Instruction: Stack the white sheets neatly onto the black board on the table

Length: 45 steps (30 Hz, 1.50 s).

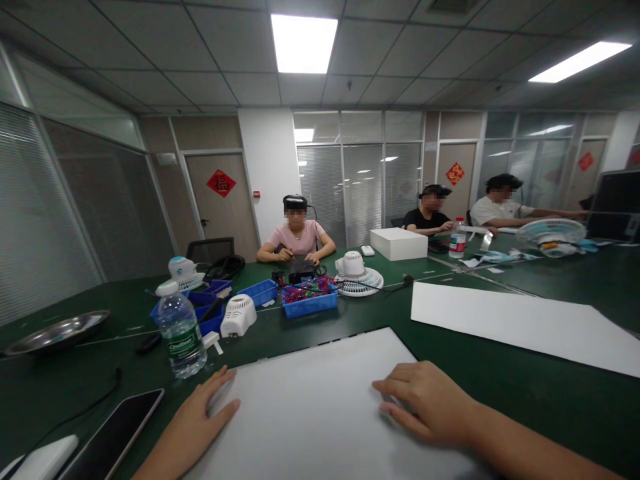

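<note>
A large flat white panel (305,407) lies on the table in front of me, a thin dark strip along its far edge. My left hand (200,413) rests at the panel's left edge, thumb and fingers apart. Over the right part of the panel is my right hand (425,403), palm down, its fingers reaching left and slightly bent with nothing in them. Whether its fingertips press on the surface, I cannot tell. A clear water bottle (183,333) with a green label stands upright just beyond my left hand.
A phone (117,437) and a metal dish (57,331) lie on the left. Farther back are a blue bin of wires (310,305), a white fan part (239,315) and a fan grille (360,283). A white sheet (520,323) lies at right. Several people sit across the table.
</note>
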### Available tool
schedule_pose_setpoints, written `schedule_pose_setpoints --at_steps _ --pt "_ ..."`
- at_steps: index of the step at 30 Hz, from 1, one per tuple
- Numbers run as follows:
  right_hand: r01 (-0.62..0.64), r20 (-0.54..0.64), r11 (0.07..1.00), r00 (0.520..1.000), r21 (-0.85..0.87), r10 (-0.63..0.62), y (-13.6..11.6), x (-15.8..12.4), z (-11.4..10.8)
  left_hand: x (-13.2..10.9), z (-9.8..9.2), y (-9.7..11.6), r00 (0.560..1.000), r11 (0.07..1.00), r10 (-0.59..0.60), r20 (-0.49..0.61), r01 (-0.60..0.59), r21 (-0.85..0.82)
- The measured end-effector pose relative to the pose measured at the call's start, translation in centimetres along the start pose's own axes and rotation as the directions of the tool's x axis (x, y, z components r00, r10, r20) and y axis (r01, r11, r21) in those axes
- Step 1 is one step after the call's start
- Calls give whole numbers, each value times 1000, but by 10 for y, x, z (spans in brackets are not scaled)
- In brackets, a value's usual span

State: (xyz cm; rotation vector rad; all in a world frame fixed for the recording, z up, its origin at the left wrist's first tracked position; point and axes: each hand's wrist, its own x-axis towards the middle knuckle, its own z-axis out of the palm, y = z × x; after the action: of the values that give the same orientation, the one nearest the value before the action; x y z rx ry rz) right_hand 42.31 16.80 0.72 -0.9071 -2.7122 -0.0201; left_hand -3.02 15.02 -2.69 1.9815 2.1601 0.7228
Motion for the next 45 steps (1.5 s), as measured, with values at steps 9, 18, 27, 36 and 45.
schedule_pose_setpoints --at_steps 9,18,27,36,45 --pt "-529 -179 820 848 -216 500 132 -29 -1 4 2 -6 999 999 -36 -20 37 32" --pt "-710 -119 627 687 -320 717 162 -46 4 0 0 -1 999 999 -42 -8 42 6" --pt "-436 -92 819 896 -373 435 60 -5 -7 -5 -2 -3 999 1000 -30 28 30 7" --pt "220 -114 961 972 165 -203 -51 3 2 -5 2 -6 1000 1000 9 -13 -9 6" --pt "-194 -132 975 975 -111 179 30 1 -1 -6 2 -9 998 999 52 46 -53 5"
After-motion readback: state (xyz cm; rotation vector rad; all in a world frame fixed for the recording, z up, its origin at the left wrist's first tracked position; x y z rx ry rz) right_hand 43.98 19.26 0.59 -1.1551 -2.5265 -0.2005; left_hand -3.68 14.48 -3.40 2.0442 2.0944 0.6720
